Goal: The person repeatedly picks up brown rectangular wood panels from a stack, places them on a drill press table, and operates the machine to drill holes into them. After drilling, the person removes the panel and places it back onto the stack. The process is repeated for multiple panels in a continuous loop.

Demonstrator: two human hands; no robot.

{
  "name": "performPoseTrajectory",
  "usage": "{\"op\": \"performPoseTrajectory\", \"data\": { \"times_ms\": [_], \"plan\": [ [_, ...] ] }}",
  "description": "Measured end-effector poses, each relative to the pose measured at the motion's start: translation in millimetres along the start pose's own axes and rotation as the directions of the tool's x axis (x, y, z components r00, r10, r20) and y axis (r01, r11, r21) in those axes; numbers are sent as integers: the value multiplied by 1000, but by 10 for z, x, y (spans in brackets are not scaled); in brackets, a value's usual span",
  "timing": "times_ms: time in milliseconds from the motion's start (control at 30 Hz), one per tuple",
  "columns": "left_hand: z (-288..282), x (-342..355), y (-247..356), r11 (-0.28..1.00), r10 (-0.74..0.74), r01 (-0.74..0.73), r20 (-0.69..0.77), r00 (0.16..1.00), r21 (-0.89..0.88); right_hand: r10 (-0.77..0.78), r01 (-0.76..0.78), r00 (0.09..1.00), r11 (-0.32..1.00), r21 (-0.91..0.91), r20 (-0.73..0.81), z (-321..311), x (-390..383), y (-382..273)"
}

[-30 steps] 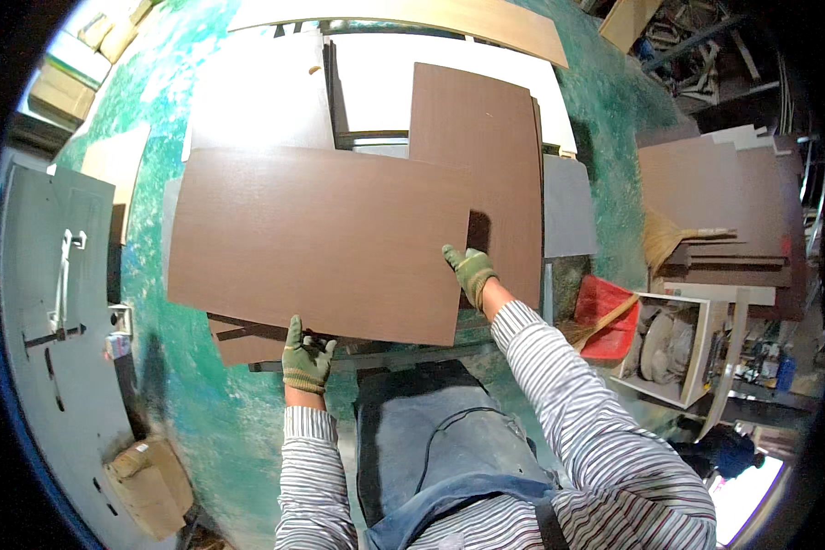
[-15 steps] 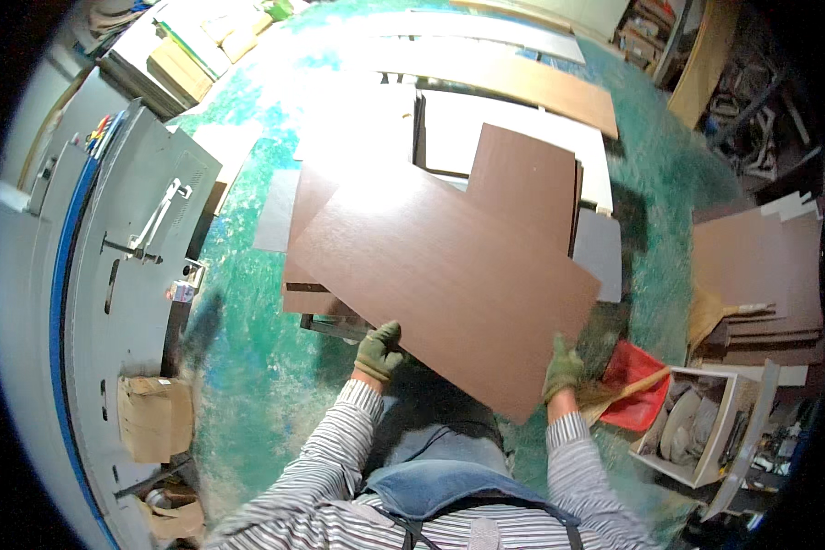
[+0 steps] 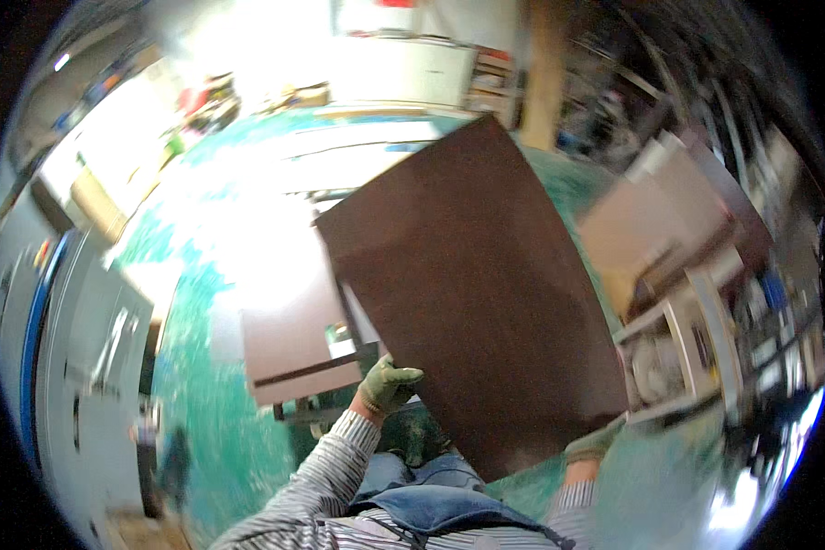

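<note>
A large dark brown rectangular panel (image 3: 486,302) is raised and tilted up in front of me. My left hand (image 3: 390,386), in a green work glove, is closed on its left edge with the thumb on the near face. At the panel's lower right corner, my right hand (image 3: 590,445) holds the edge; it is blurred and its fingers are partly hidden by the panel. Behind and to the left, more brown panels (image 3: 289,353) lie stacked on a low support, partly covered by the raised one.
A grey machine cabinet (image 3: 101,348) stands at the left. To the right lean brown boards (image 3: 655,215), beside a pale open box (image 3: 678,344) with things in it. Pale boards (image 3: 362,137) lie farther off on the green floor (image 3: 220,449).
The panel has come up off the stack, swinging to the right and tilting upright with both hands on it. My view has turned to the right and lifted.
</note>
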State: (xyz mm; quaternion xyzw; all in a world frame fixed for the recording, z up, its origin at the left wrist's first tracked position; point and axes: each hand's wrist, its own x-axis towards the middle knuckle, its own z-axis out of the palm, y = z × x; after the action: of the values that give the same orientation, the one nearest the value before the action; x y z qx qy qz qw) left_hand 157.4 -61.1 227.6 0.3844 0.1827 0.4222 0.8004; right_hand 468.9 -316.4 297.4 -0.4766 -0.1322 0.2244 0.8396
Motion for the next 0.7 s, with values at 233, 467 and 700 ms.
{"op": "performPoseTrajectory", "data": {
  "times_ms": [233, 467, 700],
  "plan": [
    [786, 377, 45, 944, -91, 61, -80, 993, -325, -204, 211, 977, 971, 109, -67, -1849, -432, -463],
    [1812, 339, 35, 924, -160, 148, -3, 987, -354, -204, 220, 969, 968, -117, 137, -3166, -1491, -233],
    [2592, 64, -705, 916, -197, 240, 162, 967, -321, 200, 25, 935, 787, -616, 293, -4393, -1845, -1035]
  ]
}}
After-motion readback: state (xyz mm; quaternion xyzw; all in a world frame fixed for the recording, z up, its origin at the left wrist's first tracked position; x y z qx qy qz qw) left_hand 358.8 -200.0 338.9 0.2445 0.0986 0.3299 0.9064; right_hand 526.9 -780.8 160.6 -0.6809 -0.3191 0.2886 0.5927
